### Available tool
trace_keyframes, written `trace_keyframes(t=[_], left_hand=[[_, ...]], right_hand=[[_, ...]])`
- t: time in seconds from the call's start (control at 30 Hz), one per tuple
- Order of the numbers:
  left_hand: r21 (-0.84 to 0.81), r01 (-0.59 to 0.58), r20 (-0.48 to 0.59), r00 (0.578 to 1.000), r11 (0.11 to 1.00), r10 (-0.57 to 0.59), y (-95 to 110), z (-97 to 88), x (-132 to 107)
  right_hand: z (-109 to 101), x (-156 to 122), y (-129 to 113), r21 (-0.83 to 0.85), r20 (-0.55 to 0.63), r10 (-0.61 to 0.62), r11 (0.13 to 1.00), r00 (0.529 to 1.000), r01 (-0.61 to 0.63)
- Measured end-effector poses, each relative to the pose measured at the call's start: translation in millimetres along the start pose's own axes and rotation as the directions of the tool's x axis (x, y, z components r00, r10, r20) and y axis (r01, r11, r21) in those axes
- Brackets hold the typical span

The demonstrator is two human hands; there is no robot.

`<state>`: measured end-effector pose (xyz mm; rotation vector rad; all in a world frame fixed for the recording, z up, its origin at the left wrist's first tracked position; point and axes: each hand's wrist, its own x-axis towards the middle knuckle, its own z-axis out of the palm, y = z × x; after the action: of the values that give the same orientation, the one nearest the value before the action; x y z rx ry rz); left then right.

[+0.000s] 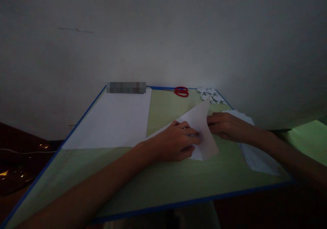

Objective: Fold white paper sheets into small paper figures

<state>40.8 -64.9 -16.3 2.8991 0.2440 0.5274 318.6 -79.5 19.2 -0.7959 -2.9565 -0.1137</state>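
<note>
A white sheet of paper (198,120) is bent upward between my hands, its right part curving up from the table. My left hand (180,141) rests on this sheet with curled fingers, holding it down. At the sheet's raised right edge is my right hand (221,124), its fingers closed together on the edge; the fingertips are partly hidden behind the paper.
Large white paper (112,120) lies on the left of the green, blue-edged table (163,184), with a blurred-out object (126,87) at its far end. Red-handled scissors (181,91) and folded paper pieces (211,95) lie near the wall. More paper sheets (259,159) lie under my right forearm.
</note>
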Motion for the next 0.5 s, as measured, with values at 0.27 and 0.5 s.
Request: trace_keyframes(t=[0.27,0.5], left_hand=[[0.041,-0.005,0.021,1.000,0.999,0.005,-0.4,0.7,-0.2],[0.051,0.013,0.006,1.000,0.999,-0.013,-0.2,1.4,-0.8]], right_hand=[[0.4,3.9,9.2,-0.031,0.000,-0.004,1.000,1.000,0.004],[1.2,5.6,19.1,-0.078,-0.003,-0.013,0.997,1.000,0.012]])
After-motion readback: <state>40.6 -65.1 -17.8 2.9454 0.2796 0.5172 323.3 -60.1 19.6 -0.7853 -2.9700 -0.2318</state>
